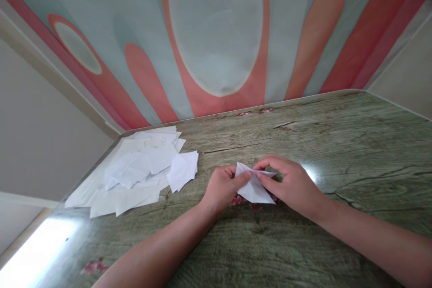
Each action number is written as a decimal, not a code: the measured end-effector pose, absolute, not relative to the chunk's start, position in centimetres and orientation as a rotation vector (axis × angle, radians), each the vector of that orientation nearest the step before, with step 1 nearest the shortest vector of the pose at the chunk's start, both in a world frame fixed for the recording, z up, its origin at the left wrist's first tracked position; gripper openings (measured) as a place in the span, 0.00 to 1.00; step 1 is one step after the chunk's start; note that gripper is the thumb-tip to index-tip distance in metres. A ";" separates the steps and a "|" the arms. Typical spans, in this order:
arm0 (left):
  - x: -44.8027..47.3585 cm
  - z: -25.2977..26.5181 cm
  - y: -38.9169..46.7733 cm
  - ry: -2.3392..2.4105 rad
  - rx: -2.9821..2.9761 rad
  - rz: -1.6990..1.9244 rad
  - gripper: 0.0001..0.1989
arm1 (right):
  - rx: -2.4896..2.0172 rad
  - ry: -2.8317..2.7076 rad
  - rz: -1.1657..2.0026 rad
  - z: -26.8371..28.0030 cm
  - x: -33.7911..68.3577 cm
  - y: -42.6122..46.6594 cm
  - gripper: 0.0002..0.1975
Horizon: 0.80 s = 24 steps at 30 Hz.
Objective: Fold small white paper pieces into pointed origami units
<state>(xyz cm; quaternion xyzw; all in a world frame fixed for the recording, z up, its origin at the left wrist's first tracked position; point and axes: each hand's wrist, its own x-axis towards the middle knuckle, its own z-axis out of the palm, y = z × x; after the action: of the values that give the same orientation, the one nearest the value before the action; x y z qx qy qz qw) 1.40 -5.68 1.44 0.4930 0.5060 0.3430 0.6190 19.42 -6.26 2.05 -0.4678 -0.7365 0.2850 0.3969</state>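
- Left hand (219, 186): grips the folded white paper (255, 192) at its left side, thumb pressed on the upper face.
- Right hand (293, 184): pinches the paper's upper right part between thumb and forefinger.
- Folded white paper: located between both hands, above the wood-grain tabletop (324, 256) (contact cannot be determined).
- Loose white sheets (135, 173): piled, overlapping, left of the left hand.

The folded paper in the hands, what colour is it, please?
The folded paper is white; head view shows it.
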 end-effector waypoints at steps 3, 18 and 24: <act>1.4 1.5 -5.7 1.155 1.122 0.786 0.15 | -1.140 -1.887 0.691 2.1 19.4 -6.4 0.07; 1.2 2.0 -5.7 0.994 1.016 0.721 0.17 | -0.937 -1.967 0.359 0.7 19.7 -6.2 0.09; 0.6 2.1 -5.2 0.993 1.030 0.719 0.18 | -1.004 -1.932 0.581 1.6 19.7 -6.3 0.05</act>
<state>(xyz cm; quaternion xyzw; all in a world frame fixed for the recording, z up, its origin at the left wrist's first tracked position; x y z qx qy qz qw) 0.56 -5.16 2.08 0.4619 0.4450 0.3221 0.6963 19.69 -6.29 1.57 -0.4022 -0.7741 0.2328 0.4299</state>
